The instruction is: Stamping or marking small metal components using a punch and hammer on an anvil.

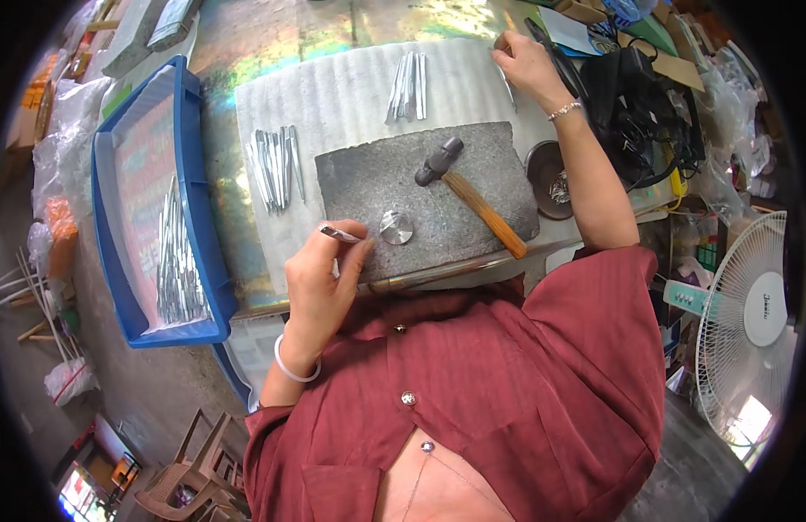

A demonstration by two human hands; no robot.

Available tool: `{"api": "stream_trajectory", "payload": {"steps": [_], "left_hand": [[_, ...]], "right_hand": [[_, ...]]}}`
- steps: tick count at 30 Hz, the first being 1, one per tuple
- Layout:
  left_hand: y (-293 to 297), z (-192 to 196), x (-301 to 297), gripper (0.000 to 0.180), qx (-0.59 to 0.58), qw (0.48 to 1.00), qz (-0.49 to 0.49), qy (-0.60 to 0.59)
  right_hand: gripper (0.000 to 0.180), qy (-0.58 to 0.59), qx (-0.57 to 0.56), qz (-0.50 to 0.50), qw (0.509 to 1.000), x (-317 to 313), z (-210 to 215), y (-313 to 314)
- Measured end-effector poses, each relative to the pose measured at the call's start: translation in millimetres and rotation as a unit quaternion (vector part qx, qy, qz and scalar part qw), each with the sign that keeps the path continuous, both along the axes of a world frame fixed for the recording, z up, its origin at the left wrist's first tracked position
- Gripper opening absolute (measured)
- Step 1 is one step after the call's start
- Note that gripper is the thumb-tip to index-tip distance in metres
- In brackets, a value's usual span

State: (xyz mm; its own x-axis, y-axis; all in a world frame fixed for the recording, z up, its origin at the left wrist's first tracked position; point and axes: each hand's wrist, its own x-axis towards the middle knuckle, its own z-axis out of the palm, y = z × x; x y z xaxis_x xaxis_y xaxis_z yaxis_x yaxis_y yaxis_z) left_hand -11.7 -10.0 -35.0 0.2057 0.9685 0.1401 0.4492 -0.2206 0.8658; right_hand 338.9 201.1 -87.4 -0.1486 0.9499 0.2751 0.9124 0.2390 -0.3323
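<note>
My left hand is closed around a slim silver metal piece, held near the front edge of a grey stone slab. Out at the far right, my right hand pinches another slim metal strip, which points down toward the white foam sheet. A ball-peen hammer with a wooden handle lies across the slab. Beside my left hand rests a round shiny metal block. Two groups of similar slim metal pieces, one at the left and one at the back, lie on the foam.
A blue tray at the left holds a heap of slim metal pieces. Right of the slab, a dark round dish holds small metal parts. A black bag and a white fan stand farther right. White foam sheet underlies the slab.
</note>
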Motion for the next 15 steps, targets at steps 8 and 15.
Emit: {"api": "stream_trajectory", "payload": {"steps": [8,15], "left_hand": [[-0.1,10.3,5.3,0.008,-0.199,0.954,0.034,-0.224],[4.6,-2.3,18.5,0.006,-0.146,0.961,0.007,-0.236]], "right_hand": [[0.03,0.116,-0.105,0.092,0.983,-75.2,87.6,-148.5],[0.051,0.007,-0.13,0.123,0.984,-87.2,87.2,-207.9]]}}
